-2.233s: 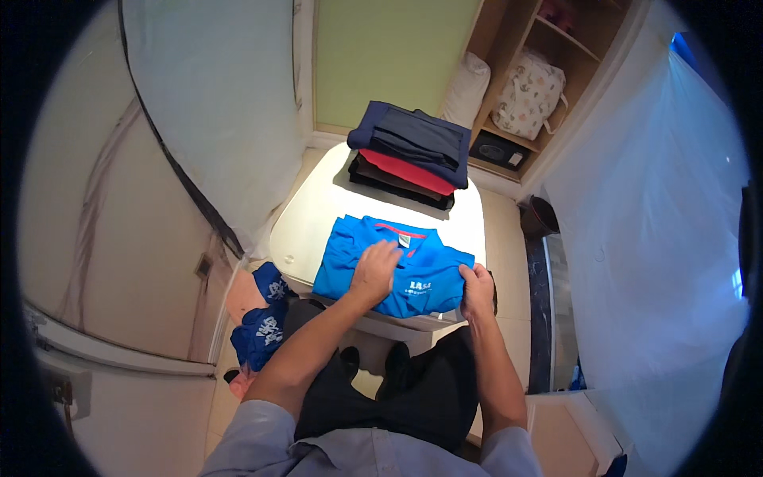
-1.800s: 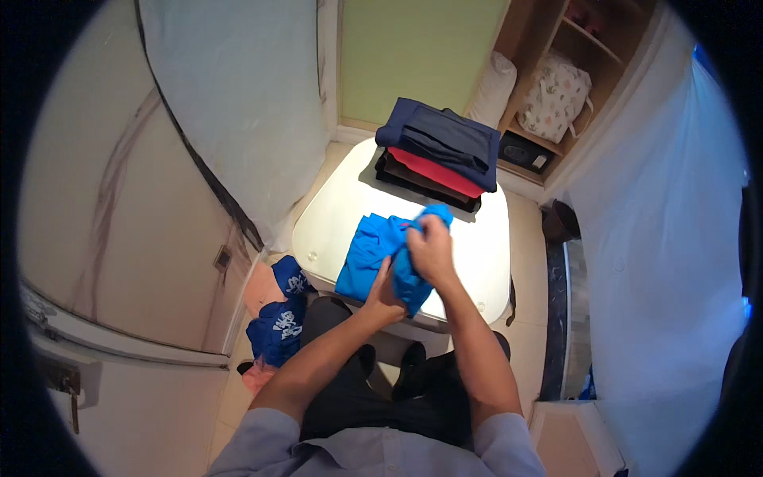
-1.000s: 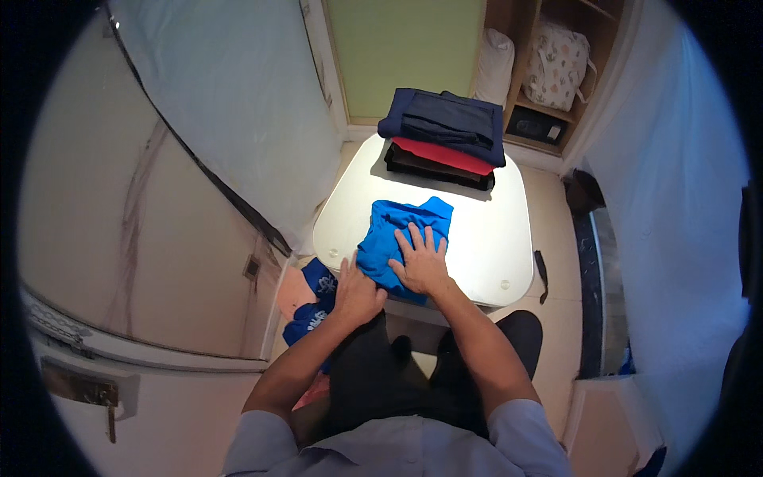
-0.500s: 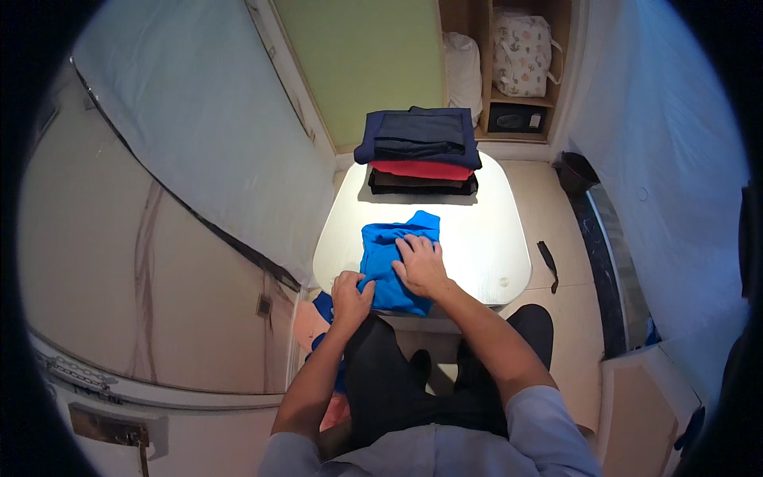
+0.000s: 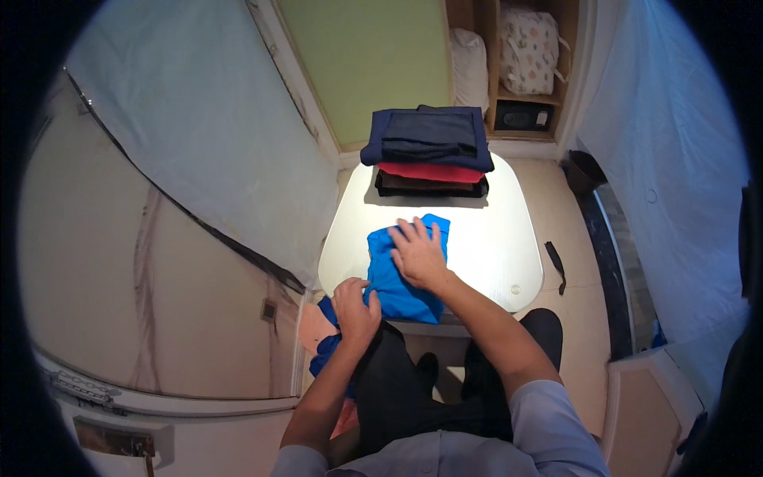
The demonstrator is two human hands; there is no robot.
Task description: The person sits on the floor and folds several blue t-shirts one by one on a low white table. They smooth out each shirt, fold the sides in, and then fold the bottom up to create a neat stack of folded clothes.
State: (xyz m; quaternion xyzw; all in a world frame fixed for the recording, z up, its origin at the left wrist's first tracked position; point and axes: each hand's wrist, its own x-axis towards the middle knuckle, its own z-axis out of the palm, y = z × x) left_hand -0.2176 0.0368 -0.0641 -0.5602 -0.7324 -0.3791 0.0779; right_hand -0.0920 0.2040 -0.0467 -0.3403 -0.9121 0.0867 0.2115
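Nearer than clothes pile (image 5: 427, 127), likely steadying blue garment (image 5: 408, 297) with spread right fingers (image 5: 411, 236). Holding left fingers (image 5: 347, 292) bent alongside; cannot tell grip.

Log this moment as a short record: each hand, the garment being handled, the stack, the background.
Left hand: at the left edge of the blue garment; contact unclear
Right hand: spread over the garment
Garment: folded, on the near part of the white table
Stack: folded clothes, navy above red, farther back
Background: patterned white bag above a black box
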